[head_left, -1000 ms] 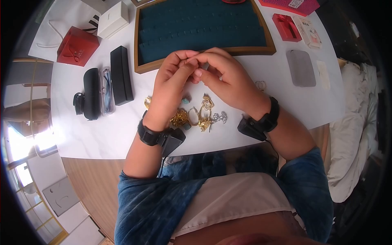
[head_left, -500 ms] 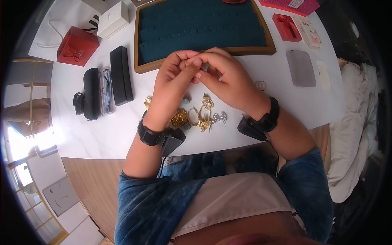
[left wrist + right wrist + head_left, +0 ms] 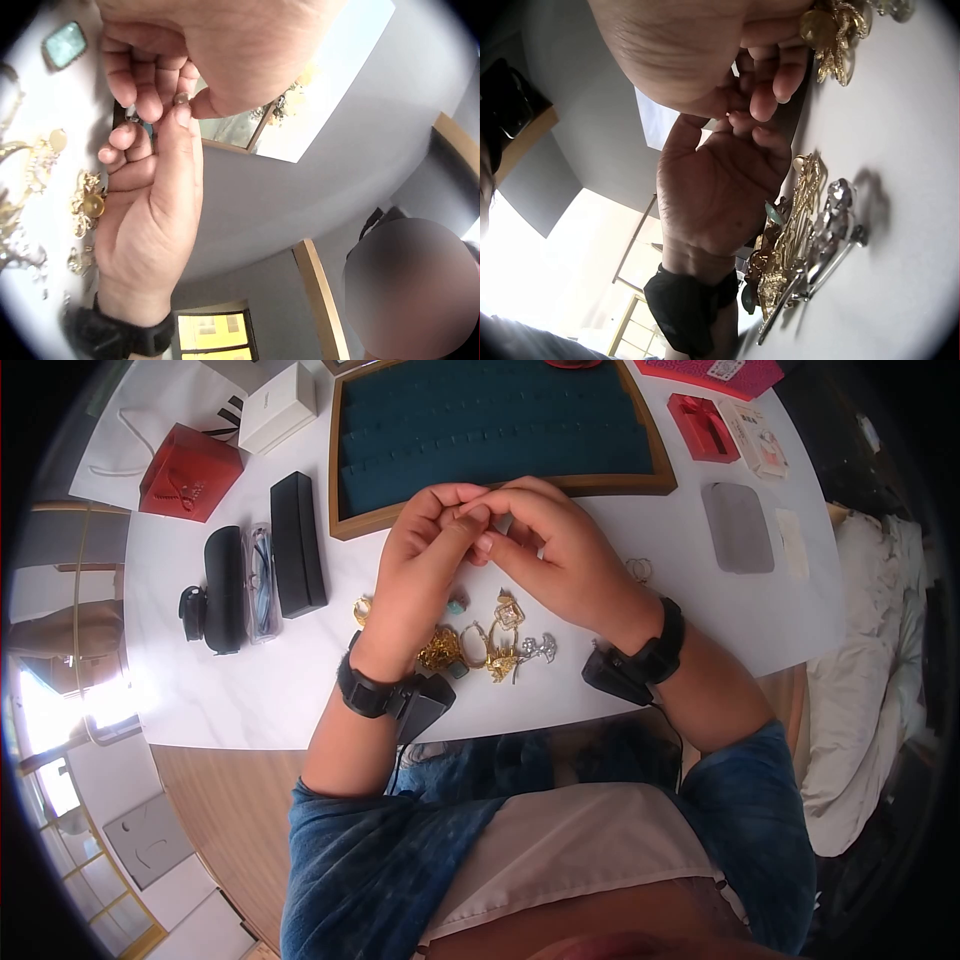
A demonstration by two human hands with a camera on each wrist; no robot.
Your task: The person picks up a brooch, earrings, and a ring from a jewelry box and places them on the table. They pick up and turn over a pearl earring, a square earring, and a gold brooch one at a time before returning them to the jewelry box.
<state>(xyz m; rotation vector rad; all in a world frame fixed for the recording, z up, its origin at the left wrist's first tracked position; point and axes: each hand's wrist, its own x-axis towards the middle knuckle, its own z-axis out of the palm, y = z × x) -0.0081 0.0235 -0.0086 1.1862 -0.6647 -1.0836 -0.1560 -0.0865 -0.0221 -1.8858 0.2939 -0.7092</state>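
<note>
Both hands meet over the table, just in front of the dark green jewelry tray (image 3: 640,484). My left hand (image 3: 420,555) and right hand (image 3: 558,555) pinch with thumbs and fingertips together. Between the thumb tips a small pale jewelry piece (image 3: 181,98) peeks out in the left wrist view; fingers hide most of it, and I cannot tell its exact kind. Below the hands lie a gold chain heap (image 3: 437,650), a gold flower-shaped piece (image 3: 502,665), a silver flower-shaped brooch (image 3: 540,648) and a teal-stone piece (image 3: 457,604).
Thin hoops (image 3: 639,569) lie beside the right wrist. To the left stand a long black box (image 3: 297,545), a black case (image 3: 224,590), a red gift bag (image 3: 195,475) and a white box (image 3: 278,408). On the right are a grey flat case (image 3: 738,528) and a red gift box (image 3: 702,428).
The left thumb has shifted slightly against the right fingertips. Both hands stay in the same place, and the jewelry on the table has not moved.
</note>
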